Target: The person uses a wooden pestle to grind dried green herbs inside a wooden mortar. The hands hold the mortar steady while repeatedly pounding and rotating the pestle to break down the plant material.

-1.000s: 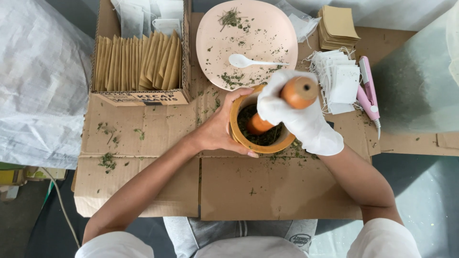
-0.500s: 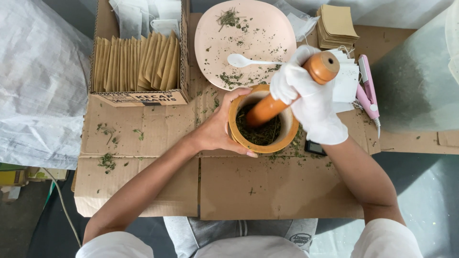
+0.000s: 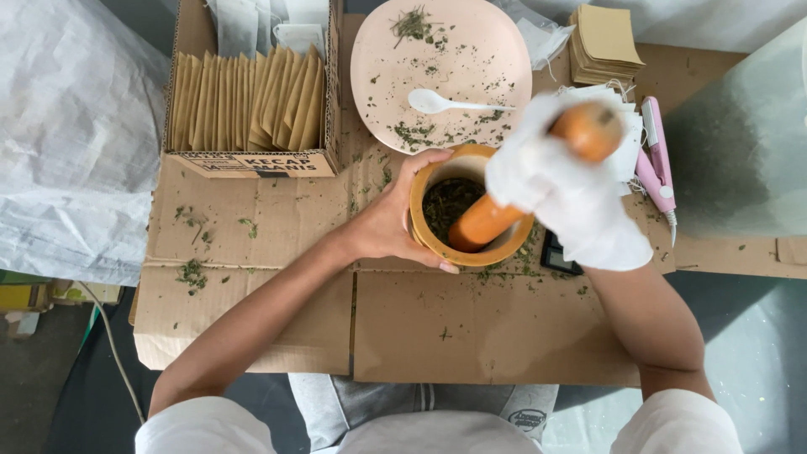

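Wooden mortar point(image 3: 467, 210) on flattened cardboard point(image 3: 471, 336), dried herbs inside. Pestle point(image 3: 521, 197) tilted in it, blurred. R hand point(image 3: 565, 189), white glove, fingers clenched round pestle. L hand point(image 3: 393, 223) bare, fingers cupping mortar side. Pink plate point(image 3: 479, 50) w/ white spoon point(image 3: 441, 102) just behind.

Orange pestle point(image 3: 487, 220), pale pink plate point(image 3: 504, 50), white spoon point(image 3: 433, 102), brown envelopes point(image 3: 244, 101)

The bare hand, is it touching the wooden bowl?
Touching. The head view shows the left hand wrapped around the outside of the wooden bowl, fingers on its rim and wall.
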